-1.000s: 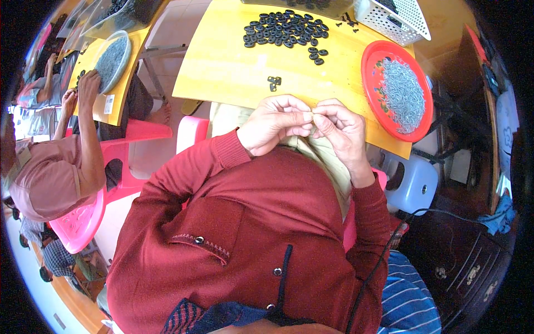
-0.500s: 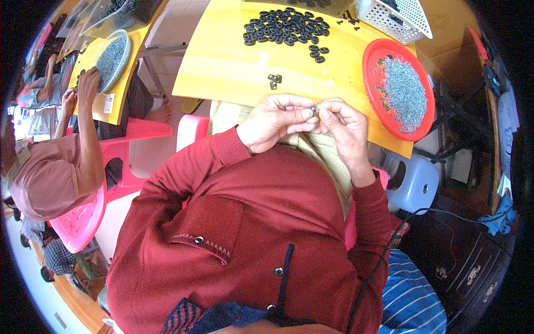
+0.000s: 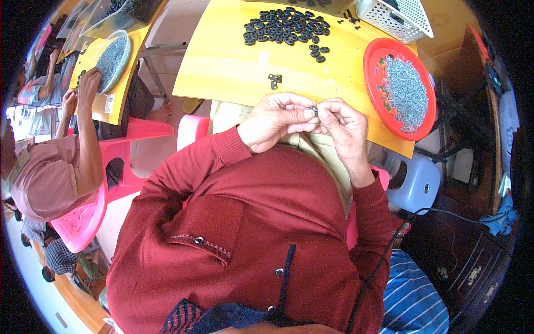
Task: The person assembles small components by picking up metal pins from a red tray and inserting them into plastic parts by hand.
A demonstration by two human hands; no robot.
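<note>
Just over the table's near edge, my left hand [image 3: 278,121] and my right hand [image 3: 346,125] meet fingertip to fingertip. Both are closed in a pinch on a small dark piece [image 3: 315,109], mostly hidden by the fingers. Past my hands lies a little group of small black parts [image 3: 275,80]. Farther back, many black oval pieces with holes [image 3: 286,28] are spread over the yellow table [image 3: 222,61]. To the right, a red round tray [image 3: 371,83] holds a heap of thin silvery metal pieces [image 3: 406,94] that look like screws.
At the back right stands a white perforated basket [image 3: 395,25], with small dark bits [image 3: 349,18] beside it. A blue stool [image 3: 414,181] is below the table at right. On the left, another person [image 3: 55,172] works at a second table with a round tray [image 3: 114,61].
My hands stay pinched together at nearly the same spot, with only a slight shift of the fingertips and the small piece. Nothing else has visibly moved.
</note>
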